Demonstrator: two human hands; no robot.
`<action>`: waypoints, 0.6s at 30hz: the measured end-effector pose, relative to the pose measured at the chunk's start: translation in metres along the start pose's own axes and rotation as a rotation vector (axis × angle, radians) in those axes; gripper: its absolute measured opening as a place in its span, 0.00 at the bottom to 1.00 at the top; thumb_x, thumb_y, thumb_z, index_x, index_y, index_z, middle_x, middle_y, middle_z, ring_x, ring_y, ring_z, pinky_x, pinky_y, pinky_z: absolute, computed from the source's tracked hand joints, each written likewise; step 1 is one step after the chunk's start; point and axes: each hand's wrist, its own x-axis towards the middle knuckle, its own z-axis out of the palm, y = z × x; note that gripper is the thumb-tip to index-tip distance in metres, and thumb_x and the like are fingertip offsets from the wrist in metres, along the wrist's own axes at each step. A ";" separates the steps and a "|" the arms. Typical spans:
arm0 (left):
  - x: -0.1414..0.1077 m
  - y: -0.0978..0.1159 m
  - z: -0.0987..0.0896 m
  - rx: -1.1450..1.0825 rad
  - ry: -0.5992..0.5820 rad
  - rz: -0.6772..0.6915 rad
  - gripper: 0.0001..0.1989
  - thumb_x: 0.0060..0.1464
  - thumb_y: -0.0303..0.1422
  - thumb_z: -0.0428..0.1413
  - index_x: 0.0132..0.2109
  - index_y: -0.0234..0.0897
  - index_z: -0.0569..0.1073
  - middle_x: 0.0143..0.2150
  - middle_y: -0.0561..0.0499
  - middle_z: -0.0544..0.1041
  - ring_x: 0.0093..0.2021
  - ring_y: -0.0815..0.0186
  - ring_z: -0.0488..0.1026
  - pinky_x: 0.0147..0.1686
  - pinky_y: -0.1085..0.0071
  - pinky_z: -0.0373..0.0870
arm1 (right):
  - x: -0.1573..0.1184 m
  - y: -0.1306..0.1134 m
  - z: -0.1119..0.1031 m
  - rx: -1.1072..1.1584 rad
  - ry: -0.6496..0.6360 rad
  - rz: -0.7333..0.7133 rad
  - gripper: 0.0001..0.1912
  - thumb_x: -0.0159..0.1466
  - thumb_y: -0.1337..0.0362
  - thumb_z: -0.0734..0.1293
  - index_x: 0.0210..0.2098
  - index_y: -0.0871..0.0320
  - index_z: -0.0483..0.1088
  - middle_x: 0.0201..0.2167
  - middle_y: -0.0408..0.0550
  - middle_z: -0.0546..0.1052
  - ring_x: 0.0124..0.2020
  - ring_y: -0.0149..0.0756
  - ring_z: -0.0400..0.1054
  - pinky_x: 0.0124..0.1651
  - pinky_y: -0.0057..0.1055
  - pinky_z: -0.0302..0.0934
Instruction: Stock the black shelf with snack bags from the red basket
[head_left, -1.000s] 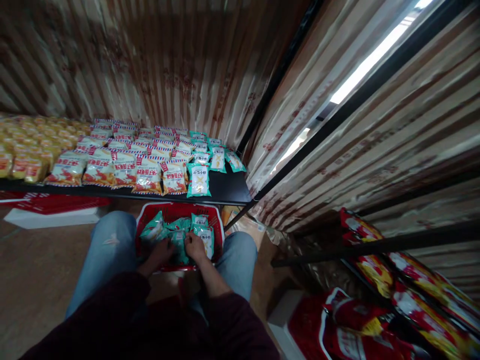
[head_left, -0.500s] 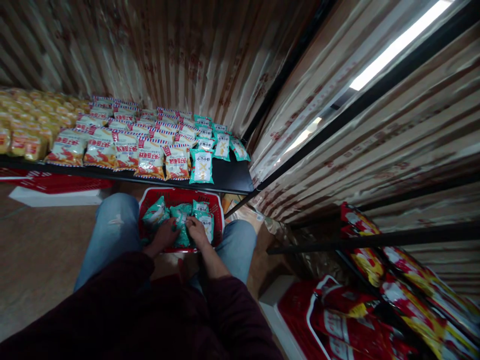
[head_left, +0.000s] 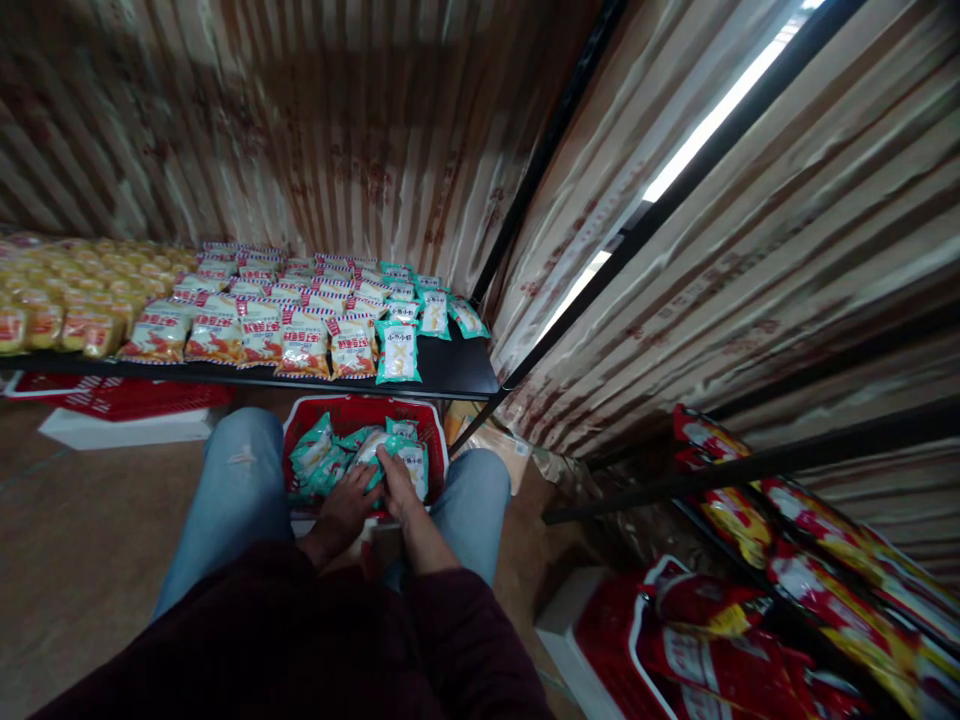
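We pinch a green packet (head_left: 373,446) in our right hand (head_left: 399,484), thumb on top; our left hand (head_left: 349,506) lies against it, fingers loosely spread. It is over the red basket (head_left: 352,409), among other green packets (head_left: 311,448). Its slick film could slip from so light a hold, squeezing could burst it, and shifting our knees (head_left: 244,470) could jolt the basket.
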 end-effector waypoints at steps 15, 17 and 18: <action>-0.009 0.003 -0.009 -0.133 0.222 -0.095 0.24 0.55 0.28 0.46 0.60 0.31 0.62 0.65 0.35 0.56 0.67 0.52 0.48 0.60 0.51 0.55 | -0.001 -0.007 -0.002 0.201 0.077 0.022 0.13 0.53 0.54 0.67 0.29 0.57 0.67 0.17 0.38 0.70 0.17 0.27 0.63 0.18 0.22 0.56; -0.007 0.000 -0.007 -0.202 0.270 -0.211 0.26 0.54 0.32 0.48 0.60 0.28 0.61 0.66 0.33 0.54 0.67 0.50 0.47 0.60 0.49 0.53 | -0.001 -0.008 -0.001 0.228 0.083 0.026 0.12 0.55 0.54 0.66 0.28 0.56 0.66 0.16 0.39 0.69 0.18 0.28 0.64 0.19 0.23 0.58; -0.007 -0.002 -0.005 -0.246 0.294 -0.278 0.27 0.54 0.33 0.49 0.60 0.29 0.61 0.66 0.33 0.54 0.67 0.49 0.47 0.60 0.48 0.52 | -0.001 -0.008 -0.001 0.240 0.085 0.028 0.11 0.55 0.54 0.65 0.28 0.56 0.66 0.17 0.39 0.69 0.18 0.29 0.65 0.20 0.23 0.60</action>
